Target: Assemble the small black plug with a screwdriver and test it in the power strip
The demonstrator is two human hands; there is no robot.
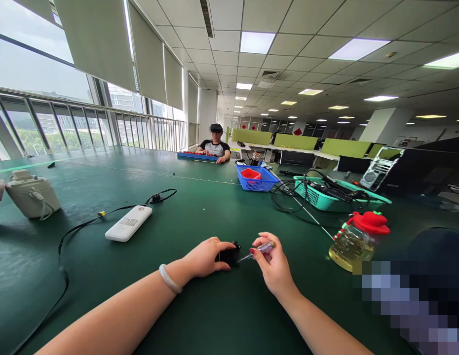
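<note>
My left hand (pixel 205 257), with a pale bangle on the wrist, rests on the green table and is closed over a small black object (pixel 229 255). My right hand (pixel 272 264) pinches a small screwdriver (pixel 258 250) with a clear handle. Its metal tip points left at the black object, almost touching it. Most of the black object is hidden under my left fingers.
A white remote-like device (pixel 129 223) and a black cable (pixel 62 256) lie to the left, near a beige appliance (pixel 31 194). A glass jar with a red lid (pixel 357 238) stands at the right. Blue (pixel 256 179) and teal (pixel 327 196) baskets sit further back. A person (pixel 215 145) sits at the far end.
</note>
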